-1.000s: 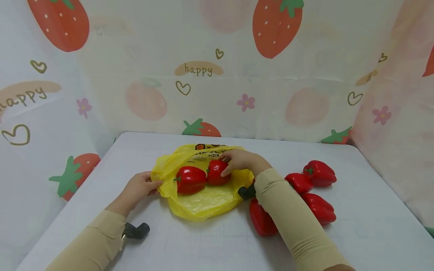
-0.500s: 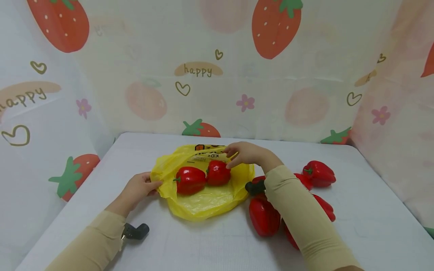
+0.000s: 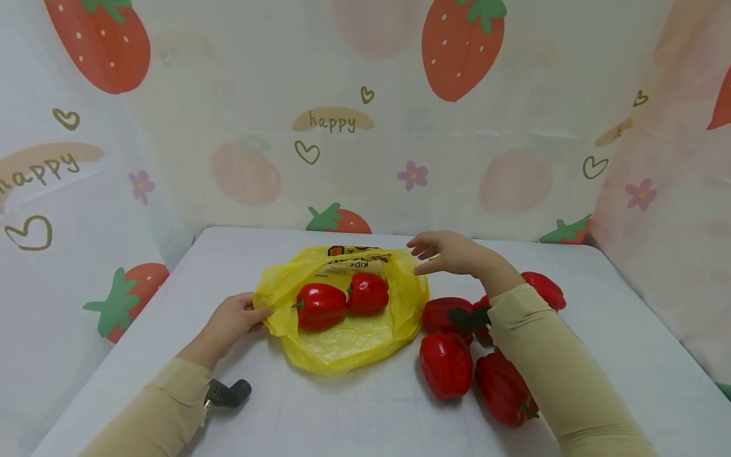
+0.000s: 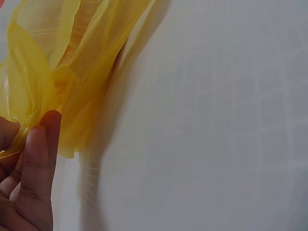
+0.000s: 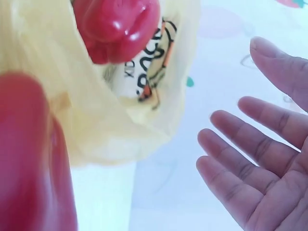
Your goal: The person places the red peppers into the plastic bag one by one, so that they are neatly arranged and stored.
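A yellow plastic bag [image 3: 342, 358] with black print lies on the white table with its mouth spread wide. Two red bell peppers rest inside it, the left pepper [image 3: 322, 307] with a green stem and the right pepper [image 3: 368, 294] touching it. My left hand [image 3: 233, 324] pinches the bag's left rim between thumb and fingers; the left wrist view shows the yellow film [image 4: 91, 86] bunched at the fingertips. Beyond the bag's right rim, my right hand [image 3: 448, 254] hovers with relaxed fingers and holds nothing. In the right wrist view its fingers [image 5: 255, 149] are spread, palm showing.
Several more red peppers sit right of the bag, among them a near pepper [image 3: 447, 367] and another pepper [image 3: 505, 387] beside it, partly under the right sleeve [image 3: 565, 368]. A black wrist device [image 3: 230, 392] hangs by the left sleeve. Printed cloth walls [image 3: 342, 178] enclose the table.
My right hand has let go of the right pepper in the bag and moved right, past the rim, uncovering peppers on the table. My left hand keeps its hold on the bag.
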Available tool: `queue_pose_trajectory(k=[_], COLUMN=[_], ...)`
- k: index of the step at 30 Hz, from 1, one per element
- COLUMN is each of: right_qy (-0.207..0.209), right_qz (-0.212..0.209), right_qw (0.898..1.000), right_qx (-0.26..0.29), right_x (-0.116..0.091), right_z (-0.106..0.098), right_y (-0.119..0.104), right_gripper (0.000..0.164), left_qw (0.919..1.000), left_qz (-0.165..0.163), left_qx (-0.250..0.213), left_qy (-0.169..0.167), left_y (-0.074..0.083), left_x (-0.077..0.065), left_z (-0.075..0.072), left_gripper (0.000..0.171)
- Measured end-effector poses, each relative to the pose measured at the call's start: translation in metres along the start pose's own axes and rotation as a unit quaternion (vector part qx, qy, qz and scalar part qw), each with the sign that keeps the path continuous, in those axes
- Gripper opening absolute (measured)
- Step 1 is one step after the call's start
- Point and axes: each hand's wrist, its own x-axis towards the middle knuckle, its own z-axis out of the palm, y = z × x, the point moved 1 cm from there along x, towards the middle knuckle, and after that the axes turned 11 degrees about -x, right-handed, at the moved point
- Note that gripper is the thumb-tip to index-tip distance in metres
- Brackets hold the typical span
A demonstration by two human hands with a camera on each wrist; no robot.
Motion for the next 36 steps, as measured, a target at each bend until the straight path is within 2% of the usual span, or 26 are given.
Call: queue_pose_trajectory(k=[16, 29, 36], right_qy=[0.03, 0.058, 0.066], right_qz=[0.018, 0.026, 0.05], right_qw=[0.999, 0.998, 0.996], right_qx=[-0.007, -0.027, -0.033], right_x=[-0.056, -0.102, -0.119], right_z=[-0.02, -0.028, -0.027], right_y=[0.039, 0.068, 0.085], right_gripper=[0.054, 0.056, 0.056], left_qw=[1.0, 1.0, 0.9999], left_qz=[0.001, 0.0, 0.001], left_qx=[-0.009, -0.009, -0.011], left_qy=[0.004, 0.001, 0.0], left_y=[-0.001, 0.001, 0.001], left_x=[0.002, 0.001, 0.001], left_z=[0.001, 0.003, 0.001], left_gripper=[0.038, 0.04, 0.042])
